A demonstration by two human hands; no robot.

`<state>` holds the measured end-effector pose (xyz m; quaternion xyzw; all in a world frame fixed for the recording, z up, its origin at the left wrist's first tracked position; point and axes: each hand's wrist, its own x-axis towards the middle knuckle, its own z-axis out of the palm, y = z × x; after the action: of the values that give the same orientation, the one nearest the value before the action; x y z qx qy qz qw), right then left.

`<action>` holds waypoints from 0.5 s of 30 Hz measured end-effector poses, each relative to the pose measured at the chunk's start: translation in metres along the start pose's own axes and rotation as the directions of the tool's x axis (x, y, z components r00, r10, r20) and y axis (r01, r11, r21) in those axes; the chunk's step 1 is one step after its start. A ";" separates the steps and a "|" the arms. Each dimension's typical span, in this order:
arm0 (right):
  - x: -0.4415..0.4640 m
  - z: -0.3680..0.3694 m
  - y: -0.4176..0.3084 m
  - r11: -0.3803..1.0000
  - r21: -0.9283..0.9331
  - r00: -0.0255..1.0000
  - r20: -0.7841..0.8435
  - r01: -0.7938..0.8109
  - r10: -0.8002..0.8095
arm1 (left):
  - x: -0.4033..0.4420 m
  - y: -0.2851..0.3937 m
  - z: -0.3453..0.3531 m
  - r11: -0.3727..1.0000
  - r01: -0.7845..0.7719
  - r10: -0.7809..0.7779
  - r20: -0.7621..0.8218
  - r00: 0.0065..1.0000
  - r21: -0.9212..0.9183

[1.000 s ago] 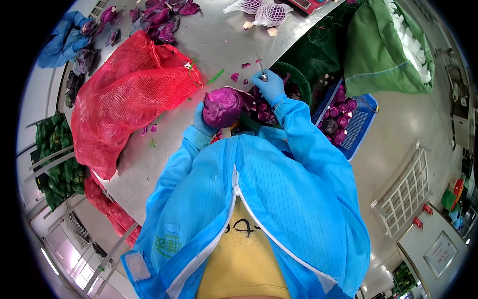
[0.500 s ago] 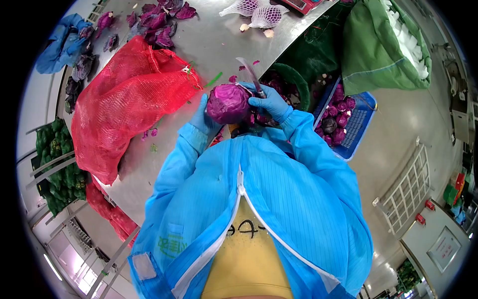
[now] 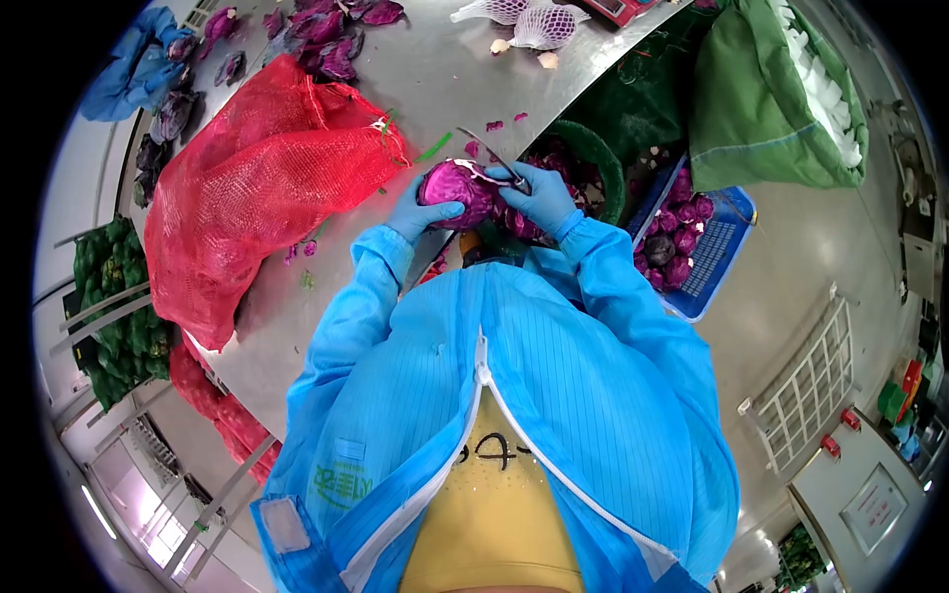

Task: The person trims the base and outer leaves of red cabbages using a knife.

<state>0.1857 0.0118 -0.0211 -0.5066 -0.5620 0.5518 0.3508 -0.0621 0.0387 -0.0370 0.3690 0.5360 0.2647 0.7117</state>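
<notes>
A round red cabbage (image 3: 461,194) is gripped by my left hand (image 3: 419,210), gloved in blue, with the thumb across its front. My right hand (image 3: 544,198), also in a blue glove, is closed on a knife (image 3: 504,163) at the cabbage's right side. The blade points up and to the left over the cabbage, and a loosened outer leaf edge shows near it. Below and right of my right hand lie purple leaves, beside a green round container (image 3: 610,168).
A red mesh sack (image 3: 257,188) lies on the metal table (image 3: 435,74) at left. Cabbage leaves (image 3: 321,40) and net-wrapped cabbages (image 3: 546,27) are at the back. A blue crate (image 3: 727,247) of small cabbages and a green sack (image 3: 761,109) stand at right.
My right hand has come from the container to the cabbage with the knife. The cabbage has turned in my left hand, whose thumb now lies across its front.
</notes>
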 end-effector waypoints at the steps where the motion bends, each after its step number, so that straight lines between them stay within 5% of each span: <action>1: 0.005 -0.005 0.001 0.983 -0.183 0.999 -0.048 -0.025 0.017 | 0.000 0.002 0.001 1.000 0.022 -0.022 0.005 1.000 0.011; 4: 0.016 -0.020 -0.003 0.882 -0.470 0.986 -0.158 -0.033 -0.047 | -0.001 0.013 0.001 0.999 -0.012 0.007 0.104 0.995 0.040; 13: 0.051 -0.016 0.034 0.860 -0.461 0.930 -0.364 -0.220 0.043 | 0.002 0.024 -0.006 0.991 0.021 -0.026 0.037 0.999 0.132; 15: 0.054 -0.015 0.042 0.867 -0.377 0.819 -0.570 -0.325 0.059 | 0.000 0.021 -0.011 0.994 0.016 -0.020 0.039 0.999 0.106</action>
<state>0.1942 0.0626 -0.0685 -0.7648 -0.4980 0.2711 0.3060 -0.0720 0.0538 -0.0218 0.4064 0.5382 0.2223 0.7041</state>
